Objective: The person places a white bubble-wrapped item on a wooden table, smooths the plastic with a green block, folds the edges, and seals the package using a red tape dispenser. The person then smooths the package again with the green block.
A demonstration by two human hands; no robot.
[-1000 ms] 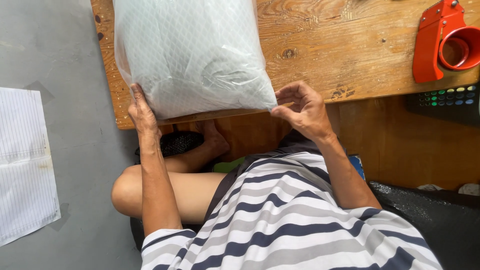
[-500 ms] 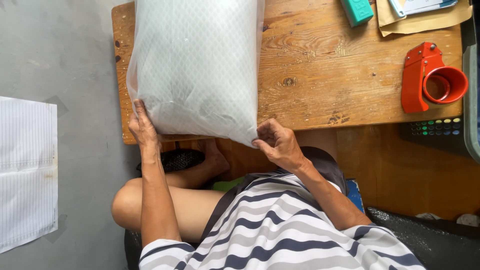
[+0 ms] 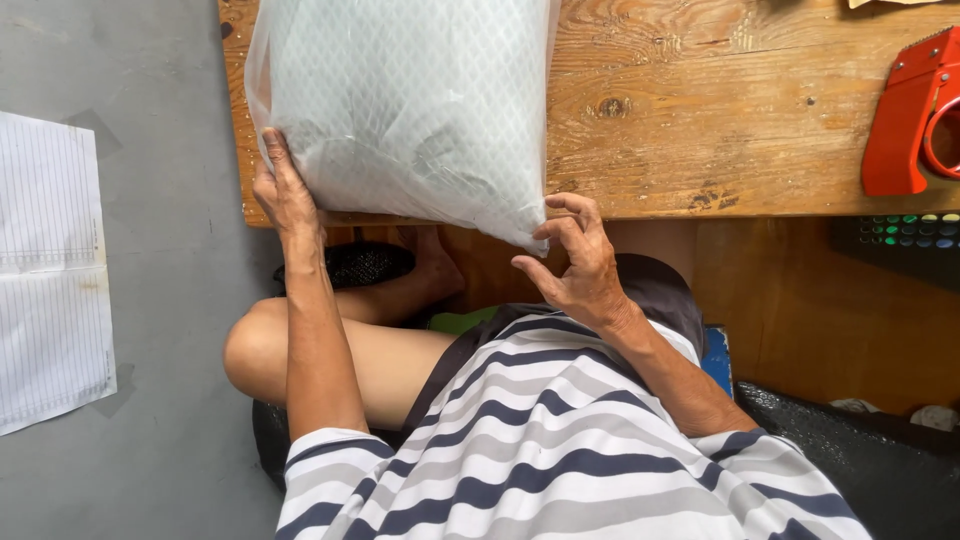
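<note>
A white quilted pillow in a clear plastic bag point(image 3: 400, 100) lies on the left part of a wooden table point(image 3: 700, 130), its near end hanging over the front edge. My left hand point(image 3: 282, 190) grips the bag's near left corner, fingers pressed up along its side. My right hand point(image 3: 575, 265) is at the near right corner, with thumb and curled fingers pinching the loose plastic tip just below the table edge.
A red tape dispenser point(image 3: 910, 120) stands at the table's right end. Under it is a dark device with small coloured buttons point(image 3: 910, 230). Lined paper sheets point(image 3: 50, 270) lie on the grey floor at left. Black plastic wrap point(image 3: 860, 450) sits at lower right.
The pillow's near end has shifted right and tilted. My right hand came back to the right corner and pinches it; my left hand slid higher on the left corner.
</note>
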